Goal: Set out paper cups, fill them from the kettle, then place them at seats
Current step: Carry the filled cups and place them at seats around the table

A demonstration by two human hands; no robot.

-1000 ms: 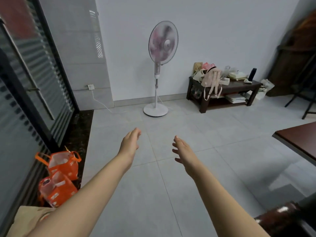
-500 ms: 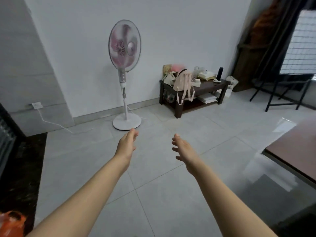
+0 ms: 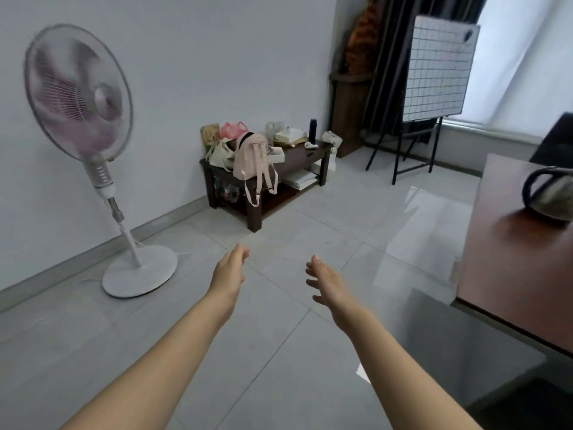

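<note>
Stretching forward, the left hand (image 3: 228, 271) and right hand (image 3: 326, 284) were empty, fingers loose; kettle (image 3: 550, 195) sat untouched on the desk (image 3: 508, 262), no cups out.

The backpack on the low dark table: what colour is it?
The backpack is pale pink, best seen in the head view.

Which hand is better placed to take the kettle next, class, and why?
Probably the right hand: the kettle stands on the table on the right, beyond that hand. The left hand, equally open and empty, would have to cross over.
</note>
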